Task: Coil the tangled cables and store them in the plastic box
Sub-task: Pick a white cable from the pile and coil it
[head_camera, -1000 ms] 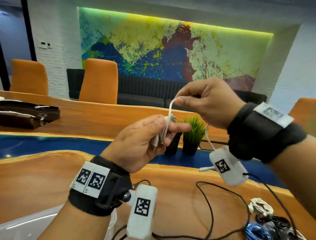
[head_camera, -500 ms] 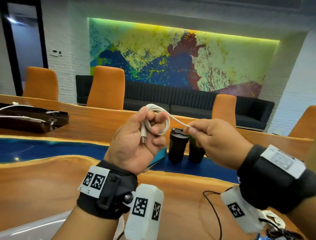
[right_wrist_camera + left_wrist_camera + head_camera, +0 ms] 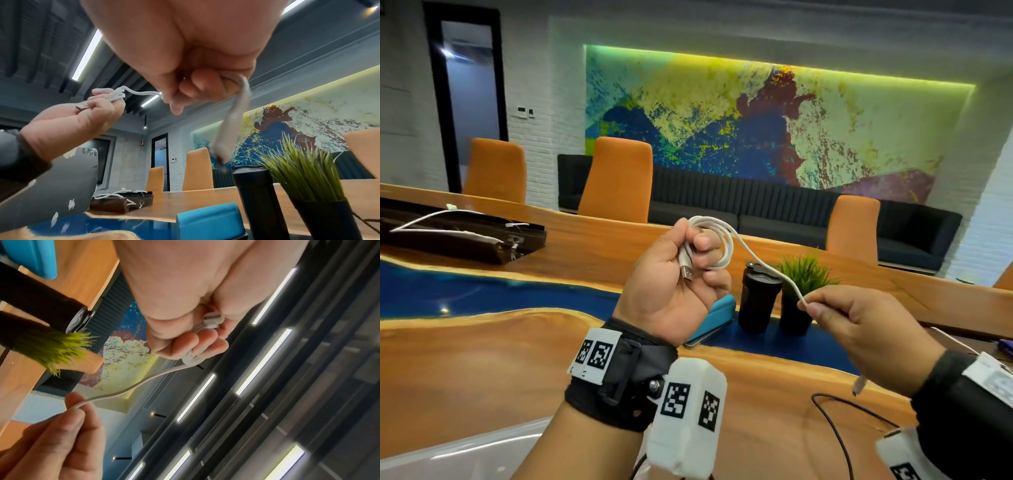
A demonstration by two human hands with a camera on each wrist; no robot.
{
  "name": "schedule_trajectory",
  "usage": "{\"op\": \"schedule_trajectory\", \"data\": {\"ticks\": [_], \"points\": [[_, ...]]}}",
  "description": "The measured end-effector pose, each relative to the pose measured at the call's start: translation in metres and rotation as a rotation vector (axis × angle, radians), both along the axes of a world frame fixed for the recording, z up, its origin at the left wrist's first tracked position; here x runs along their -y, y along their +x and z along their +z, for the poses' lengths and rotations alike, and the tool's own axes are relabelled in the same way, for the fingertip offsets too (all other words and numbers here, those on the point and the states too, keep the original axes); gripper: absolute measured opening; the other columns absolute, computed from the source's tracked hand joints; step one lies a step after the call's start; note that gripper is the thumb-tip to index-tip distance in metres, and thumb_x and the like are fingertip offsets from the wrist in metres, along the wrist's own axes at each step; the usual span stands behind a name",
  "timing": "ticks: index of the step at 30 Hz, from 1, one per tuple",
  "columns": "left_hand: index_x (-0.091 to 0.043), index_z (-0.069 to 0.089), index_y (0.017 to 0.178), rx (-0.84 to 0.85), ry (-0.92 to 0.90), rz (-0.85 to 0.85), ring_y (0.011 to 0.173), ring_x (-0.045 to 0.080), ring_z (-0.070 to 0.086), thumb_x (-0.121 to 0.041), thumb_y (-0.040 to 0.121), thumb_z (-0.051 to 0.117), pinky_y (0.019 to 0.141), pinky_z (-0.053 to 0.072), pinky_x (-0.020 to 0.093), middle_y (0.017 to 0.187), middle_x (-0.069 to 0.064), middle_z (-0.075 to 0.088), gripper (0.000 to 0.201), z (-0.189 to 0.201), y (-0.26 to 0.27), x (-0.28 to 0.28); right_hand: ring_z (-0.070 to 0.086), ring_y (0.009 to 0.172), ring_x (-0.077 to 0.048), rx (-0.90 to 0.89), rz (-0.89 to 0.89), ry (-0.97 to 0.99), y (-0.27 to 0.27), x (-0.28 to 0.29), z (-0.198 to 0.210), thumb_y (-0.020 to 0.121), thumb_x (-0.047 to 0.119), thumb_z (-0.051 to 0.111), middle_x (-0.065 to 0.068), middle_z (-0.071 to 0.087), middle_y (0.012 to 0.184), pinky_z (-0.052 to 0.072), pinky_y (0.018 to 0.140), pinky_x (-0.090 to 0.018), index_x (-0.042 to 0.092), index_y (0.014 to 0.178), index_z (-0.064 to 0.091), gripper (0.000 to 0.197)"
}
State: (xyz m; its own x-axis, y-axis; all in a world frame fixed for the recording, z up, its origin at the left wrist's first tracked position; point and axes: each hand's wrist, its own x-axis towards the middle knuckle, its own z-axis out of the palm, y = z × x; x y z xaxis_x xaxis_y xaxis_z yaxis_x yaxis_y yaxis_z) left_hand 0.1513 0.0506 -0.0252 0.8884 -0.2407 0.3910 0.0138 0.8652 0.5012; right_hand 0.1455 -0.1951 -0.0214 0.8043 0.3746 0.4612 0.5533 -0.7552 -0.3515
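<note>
A white USB cable (image 3: 726, 240) is wound in loops inside my raised left hand (image 3: 681, 274), whose fingers curl round the coil; the metal plug (image 3: 686, 269) points down across the palm. From the coil a free strand (image 3: 144, 382) runs right and down to my right hand (image 3: 859, 329), which pinches it between thumb and forefinger. The cable's tail (image 3: 232, 123) hangs below the right hand, blurred. A corner of the clear plastic box (image 3: 448, 452) shows at the lower left. In the left wrist view the left hand (image 3: 185, 331) holds the plug (image 3: 212, 318).
A black cable (image 3: 839, 431) trails on the wooden table (image 3: 482, 359) at lower right. A black tumbler (image 3: 758, 298), a potted grass plant (image 3: 799, 294) and a blue case (image 3: 717, 318) stand behind my hands. A dark case (image 3: 458, 236) with white cords lies far left.
The left hand turned palm-up and closed on the coil, which gained a loop. The right hand dropped from above the left hand to lower right, drawing the strand out.
</note>
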Motion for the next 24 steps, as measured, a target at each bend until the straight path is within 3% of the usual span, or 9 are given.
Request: {"op": "schedule_trajectory", "data": {"ticks": [3,6,13,15,17,18,20,22,24], "points": [[-0.017,0.052,0.085,0.022,-0.02,-0.016,0.062,0.005,0.041,-0.036,0.102,0.037,0.061,0.032,0.021,0.078,-0.006,0.051,0.03,-0.001,0.0,-0.001,0.061,0.069,-0.007,0.023,-0.03,0.069,0.002,0.001,0.004,0.097,0.025,0.054,0.009,0.063,0.075,0.052,0.044,-0.023,0.038,0.086,0.066,0.021],[-0.015,0.056,0.085,0.058,-0.023,-0.011,0.064,0.005,0.045,-0.036,0.102,0.039,0.062,0.034,0.021,0.081,-0.005,0.053,0.032,0.0,-0.001,0.0,0.061,0.064,-0.009,0.065,-0.09,0.013,0.004,0.001,0.008,0.097,0.029,0.052,0.008,0.065,0.077,0.057,0.05,-0.034,0.04,0.083,0.062,0.021],[-0.015,0.057,0.095,0.118,-0.063,-0.082,0.073,0.008,0.056,-0.037,0.098,0.047,0.068,0.047,0.022,0.09,-0.003,0.061,0.025,0.0,-0.003,0.001,0.058,0.072,-0.01,0.093,-0.101,-0.007,0.004,0.001,0.008,0.098,0.026,0.051,0.013,0.062,0.076,0.051,0.055,-0.024,0.037,0.088,0.063,0.018],[-0.015,0.059,0.094,0.098,-0.097,-0.087,0.078,0.009,0.063,-0.037,0.097,0.049,0.071,0.049,0.025,0.097,-0.002,0.067,0.024,-0.001,-0.003,0.003,0.056,0.075,-0.01,0.097,-0.095,-0.098,0.002,-0.002,0.004,0.098,0.029,0.051,0.013,0.06,0.078,0.05,0.063,-0.027,0.036,0.088,0.064,0.017],[-0.017,0.063,0.091,0.084,-0.058,-0.034,0.087,0.011,0.07,-0.036,0.096,0.049,0.076,0.047,0.029,0.111,0.001,0.072,0.024,0.0,-0.007,0.009,0.054,0.08,-0.007,0.065,-0.048,-0.313,-0.009,-0.011,0.002,0.097,0.035,0.049,0.013,0.058,0.083,0.05,0.074,-0.029,0.033,0.095,0.066,0.018],[-0.017,0.063,0.091,0.106,0.031,0.051,0.092,0.012,0.071,-0.036,0.095,0.049,0.078,0.044,0.032,0.118,0.003,0.072,0.024,0.002,-0.011,0.014,0.054,0.082,-0.006,0.039,0.012,-0.416,-0.019,-0.017,0.003,0.097,0.038,0.047,0.013,0.057,0.085,0.05,0.075,-0.027,0.032,0.099,0.066,0.02],[-0.017,0.065,0.098,0.229,0.384,0.384,0.102,0.013,0.07,-0.035,0.094,0.05,0.081,0.043,0.032,0.121,0.001,0.072,0.023,0.001,-0.014,0.021,0.055,0.082,-0.005,-0.048,0.181,-0.47,-0.044,-0.028,0.015,0.095,0.042,0.049,0.012,0.059,0.084,0.049,0.071,-0.022,0.03,0.099,0.068,0.023],[-0.015,0.066,0.109,0.474,0.756,0.659,0.106,0.011,0.068,-0.031,0.099,0.051,0.085,0.048,0.025,0.116,-0.003,0.073,0.024,-0.006,-0.012,0.028,0.059,0.073,-0.008,-0.096,0.357,-0.29,-0.07,-0.032,0.037,0.091,0.04,0.058,0.009,0.061,0.075,0.047,0.06,-0.021,0.026,0.086,0.071,0.02],[-0.017,0.066,0.108,0.649,0.972,0.746,0.099,0.007,0.067,-0.025,0.102,0.051,0.084,0.051,0.023,0.106,-0.013,0.072,0.018,-0.012,-0.01,0.033,0.057,0.055,-0.009,-0.003,0.431,-0.028,-0.084,-0.028,0.059,0.087,0.032,0.069,0.005,0.06,0.06,0.044,0.048,-0.018,0.02,0.072,0.072,0.019]]}}
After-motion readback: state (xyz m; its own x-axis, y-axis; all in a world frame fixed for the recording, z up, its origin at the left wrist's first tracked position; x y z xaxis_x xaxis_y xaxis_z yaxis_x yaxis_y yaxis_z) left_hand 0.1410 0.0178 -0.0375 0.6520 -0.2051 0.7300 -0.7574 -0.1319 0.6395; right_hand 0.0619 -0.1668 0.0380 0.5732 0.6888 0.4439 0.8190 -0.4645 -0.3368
